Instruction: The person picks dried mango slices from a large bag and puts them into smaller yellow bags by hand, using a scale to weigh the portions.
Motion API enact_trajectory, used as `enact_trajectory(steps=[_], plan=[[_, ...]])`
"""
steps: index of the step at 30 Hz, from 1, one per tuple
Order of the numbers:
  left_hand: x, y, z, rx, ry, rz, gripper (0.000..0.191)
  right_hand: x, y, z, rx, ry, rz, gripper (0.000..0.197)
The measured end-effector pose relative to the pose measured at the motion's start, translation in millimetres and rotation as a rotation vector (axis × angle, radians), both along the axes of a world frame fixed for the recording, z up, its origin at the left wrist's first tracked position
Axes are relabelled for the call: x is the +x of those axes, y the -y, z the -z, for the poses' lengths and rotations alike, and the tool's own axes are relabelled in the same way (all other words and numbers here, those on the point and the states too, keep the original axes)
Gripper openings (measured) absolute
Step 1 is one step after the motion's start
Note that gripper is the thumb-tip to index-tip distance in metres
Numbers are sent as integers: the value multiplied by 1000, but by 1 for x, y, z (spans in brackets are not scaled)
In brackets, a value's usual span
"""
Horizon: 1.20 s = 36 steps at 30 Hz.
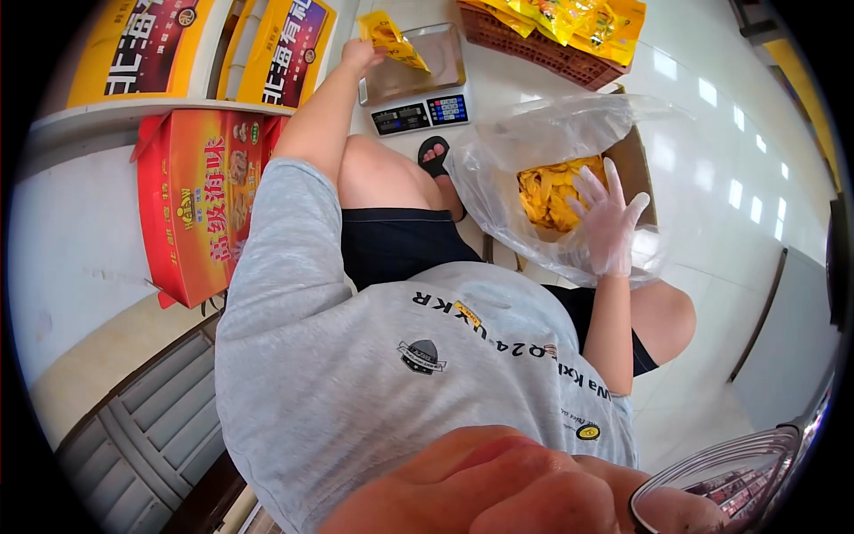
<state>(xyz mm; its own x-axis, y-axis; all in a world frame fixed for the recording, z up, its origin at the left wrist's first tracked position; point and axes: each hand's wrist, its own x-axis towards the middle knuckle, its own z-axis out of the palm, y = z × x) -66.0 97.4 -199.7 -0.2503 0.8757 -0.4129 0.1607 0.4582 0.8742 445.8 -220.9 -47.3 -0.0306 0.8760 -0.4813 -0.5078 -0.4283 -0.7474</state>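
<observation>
On the left, my left hand (364,56) is bare and grips one end of a yellow printed pouch (399,41). The pouch lies over the steel pan of a digital scale (415,80), tilted across it. My right hand (610,217) wears a clear disposable glove; it holds nothing, its fingers spread and the palm showing. Beneath and beside it are orange-yellow strips (550,193) that look like dried mango. They lie in a clear plastic liner bag (490,157) inside a cardboard box (639,167). The glove hides part of the strips.
Beyond the scale, a brown plastic basket (534,50) holds several yellow pouches (580,27). Red printed cartons (200,207) stand at left, below a shelf (160,110) bearing yellow boxes (287,53). My sandalled foot (435,155) is near the scale on the tiled floor (700,220).
</observation>
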Motion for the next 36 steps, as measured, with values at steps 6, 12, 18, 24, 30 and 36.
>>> enact_trajectory(steps=[6,12,18,24,30,36], plan=[[-5,8,1,-197,77,-168,40,-1,-6,9,5,-2,-8,113],[4,10,-8,-134,170,-161,52,-8,-8,6,0,19,-15,112],[7,0,-11,-156,177,-186,56,-5,-4,14,-14,49,-26,110],[1,2,-11,-199,192,-124,66,-4,-4,16,-9,84,-32,111],[1,1,-3,-138,55,-213,69,7,-4,31,49,147,-10,105],[-66,-30,12,-176,-360,-211,88,11,-12,18,91,-33,219,86]])
